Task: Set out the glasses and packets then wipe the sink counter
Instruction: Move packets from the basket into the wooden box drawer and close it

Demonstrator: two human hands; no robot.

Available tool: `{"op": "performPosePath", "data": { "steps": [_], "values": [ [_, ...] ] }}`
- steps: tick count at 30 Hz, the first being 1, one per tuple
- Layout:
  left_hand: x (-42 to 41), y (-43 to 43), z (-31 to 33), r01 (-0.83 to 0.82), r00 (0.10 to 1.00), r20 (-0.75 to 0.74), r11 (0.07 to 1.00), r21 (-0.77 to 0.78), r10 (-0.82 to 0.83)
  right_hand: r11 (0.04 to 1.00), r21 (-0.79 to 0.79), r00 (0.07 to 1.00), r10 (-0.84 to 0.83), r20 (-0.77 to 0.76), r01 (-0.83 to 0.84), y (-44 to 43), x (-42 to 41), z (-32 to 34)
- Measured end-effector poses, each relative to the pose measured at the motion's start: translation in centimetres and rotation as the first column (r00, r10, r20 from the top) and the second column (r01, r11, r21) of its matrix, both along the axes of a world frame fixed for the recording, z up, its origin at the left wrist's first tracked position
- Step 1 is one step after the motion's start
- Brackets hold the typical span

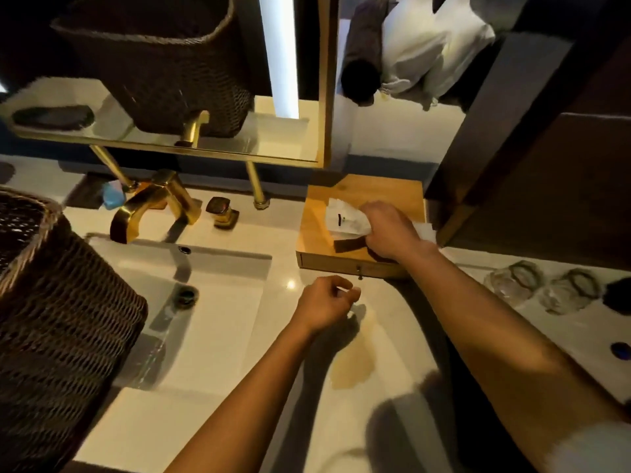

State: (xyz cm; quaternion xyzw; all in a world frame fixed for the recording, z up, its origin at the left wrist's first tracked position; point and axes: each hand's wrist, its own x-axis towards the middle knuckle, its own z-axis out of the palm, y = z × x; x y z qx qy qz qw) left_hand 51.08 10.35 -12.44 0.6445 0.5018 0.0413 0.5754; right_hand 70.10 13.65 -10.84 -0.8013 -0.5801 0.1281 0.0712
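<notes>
Gripping crinkled white packets and a dark brown packet on the wooden tray, the right hand curls over them. Left hand hovers loosely curled, holding nothing. Two clear glasses stand on the counter, to the right.

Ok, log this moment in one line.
right hand: holds packets on tray | left hand: hovers over counter | glasses: on counter

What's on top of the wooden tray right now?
White packets and a dark packet lie on the wooden tray, with the right hand gripping them. The hand covers part of the stack, so the count and anything beneath are hidden.
</notes>
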Motion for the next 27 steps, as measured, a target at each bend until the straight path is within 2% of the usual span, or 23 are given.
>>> {"op": "performPosePath", "data": {
  "steps": [4,8,13,22,27],
  "values": [
    [2.2,1.6,-2.5,-0.064,0.998,0.020,0.997,-0.039,0.064,0.998,0.045,0.998,0.038,-0.046,-0.036,0.4,1.5,-2.8],
    [3.8,2.9,-4.2,-0.171,0.983,0.051,0.979,-0.114,0.177,0.991,0.108,0.997,0.074,0.015,-0.076,0.3,1.8,-4.4],
    [5.0,3.0,-4.9,-0.286,0.934,0.134,0.918,-0.274,0.331,0.988,0.148,0.999,0.049,0.007,-0.050,0.3,1.9,-4.7],
    [5.9,2.7,-4.9,-0.373,0.889,0.147,0.872,-0.317,0.434,0.980,0.197,1.000,0.015,0.012,-0.017,0.9,1.7,-5.5],
    [6.0,2.4,-4.6,-0.346,0.910,0.154,0.911,-0.226,0.384,0.979,0.202,0.999,0.011,0.041,-0.019,1.2,1.6,-5.5]
  ]
}}
